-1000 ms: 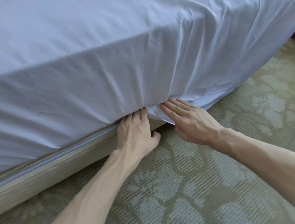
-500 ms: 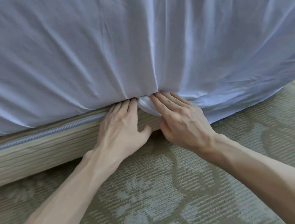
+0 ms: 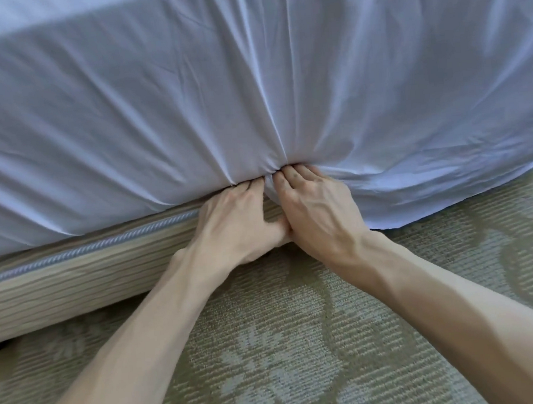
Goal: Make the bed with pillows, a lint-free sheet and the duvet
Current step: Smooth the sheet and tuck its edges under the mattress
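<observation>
From the head camera, looking down at the side of the bed: the pale blue sheet (image 3: 188, 112) hangs over the mattress, which it hides. Both hands are down where it meets the top of the striped bed base (image 3: 73, 280).

A moment ago the hands sat a little apart, with a small loose pouch of cloth bulging out between them. Now they have closed in until the thumbs touch, and only a sliver of that pouch is left.

The left hand (image 3: 238, 226) lies flat against the top of the base with its fingers pushed into the gap above it, the tips out of sight. The right hand (image 3: 317, 217) has its fingers straight and pressed together, tips driving the gathered folds into the same gap. Neither grip is closed round anything; both are flat, shoving cloth.

The creases fan upward from that one spot, so I'd say the slack is being drawn in and pinned there.

Along the base on the left-hand side the sheet is already tucked, and the corded trim (image 3: 87, 247) on the top edge shows bare. Beyond the right hand the loose hem (image 3: 433, 195) hangs past where the base would be and reaches the patterned carpet (image 3: 287, 359).

My guess is this tuck is nearly home and the hanging stretch comes next. No pillows or duvet are in sight, so the bed looks far from finished
</observation>
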### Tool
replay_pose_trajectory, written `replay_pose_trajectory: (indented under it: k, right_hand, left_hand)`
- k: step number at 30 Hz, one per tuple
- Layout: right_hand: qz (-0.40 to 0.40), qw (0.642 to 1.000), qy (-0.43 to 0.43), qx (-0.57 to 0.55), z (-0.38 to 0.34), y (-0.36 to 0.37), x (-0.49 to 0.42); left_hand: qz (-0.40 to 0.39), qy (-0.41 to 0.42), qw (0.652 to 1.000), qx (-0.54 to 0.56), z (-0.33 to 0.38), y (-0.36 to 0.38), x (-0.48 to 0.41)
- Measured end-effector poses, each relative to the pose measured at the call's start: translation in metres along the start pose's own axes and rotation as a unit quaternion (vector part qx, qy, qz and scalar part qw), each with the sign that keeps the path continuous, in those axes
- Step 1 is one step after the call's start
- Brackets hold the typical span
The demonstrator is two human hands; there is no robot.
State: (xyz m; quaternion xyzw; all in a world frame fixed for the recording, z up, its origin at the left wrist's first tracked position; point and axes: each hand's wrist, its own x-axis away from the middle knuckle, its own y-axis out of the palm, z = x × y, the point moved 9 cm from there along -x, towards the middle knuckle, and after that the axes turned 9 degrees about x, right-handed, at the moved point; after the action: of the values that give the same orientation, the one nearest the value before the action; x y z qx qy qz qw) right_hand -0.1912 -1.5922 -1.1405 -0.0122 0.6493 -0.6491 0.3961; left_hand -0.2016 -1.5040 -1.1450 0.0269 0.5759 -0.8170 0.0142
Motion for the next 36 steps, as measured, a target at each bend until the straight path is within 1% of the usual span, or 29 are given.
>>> replay_pose_trajectory:
  k: [3,5,7,9,11,14,17,22,25,27,31,33,36]
  right_hand:
    - [-0.019,0.999,-0.023,0.039,-0.006,-0.004,-0.012]
    - [-0.037,0.997,-0.038,0.047,-0.005,-0.008,-0.015]
    - [-0.073,0.995,-0.069,0.011,0.002,-0.004,-0.010]
    - [-0.107,0.991,-0.074,-0.043,0.018,-0.005,0.004]
    - [-0.091,0.992,-0.049,-0.071,0.038,-0.016,0.020]
    - [-0.069,0.995,-0.014,-0.074,0.059,-0.021,0.040]
    - [-0.094,0.993,-0.005,-0.065,0.056,-0.010,0.046]
    - [-0.081,0.995,0.043,-0.050,0.048,-0.002,0.029]
    - [-0.100,0.994,0.019,-0.031,0.046,0.001,0.017]
    - [-0.120,0.993,-0.005,-0.014,0.049,0.003,0.014]
    - [-0.166,0.985,-0.010,0.040,0.046,0.012,0.005]
    - [-0.150,0.987,-0.013,0.052,0.044,0.010,0.003]
    - [-0.096,0.995,-0.029,0.009,0.052,-0.006,0.018]
  left_hand:
    - [-0.023,-0.033,0.999,0.002,-0.001,0.010,-0.004]
    - [-0.023,-0.046,0.999,-0.009,-0.001,0.014,-0.002]
    - [-0.024,-0.046,0.998,-0.022,0.003,0.012,0.002]
    - [-0.036,-0.037,0.998,-0.032,0.010,0.009,0.008]
    - [-0.019,-0.019,0.999,-0.037,0.017,0.002,0.016]
    - [0.002,0.026,0.999,-0.030,0.026,-0.002,0.024]
    - [0.004,0.052,0.999,-0.016,0.023,0.000,0.023]
    - [-0.021,0.055,0.998,-0.008,0.029,0.008,0.010]
    - [-0.011,0.026,1.000,-0.005,0.034,0.011,-0.006]
    - [-0.018,0.001,1.000,-0.004,0.037,0.015,-0.017]
    - [-0.027,-0.037,0.999,-0.001,0.045,0.023,-0.025]
    - [-0.020,-0.042,0.999,-0.007,0.047,0.026,-0.019]
    - [-0.022,-0.021,1.000,0.000,0.045,0.021,-0.007]
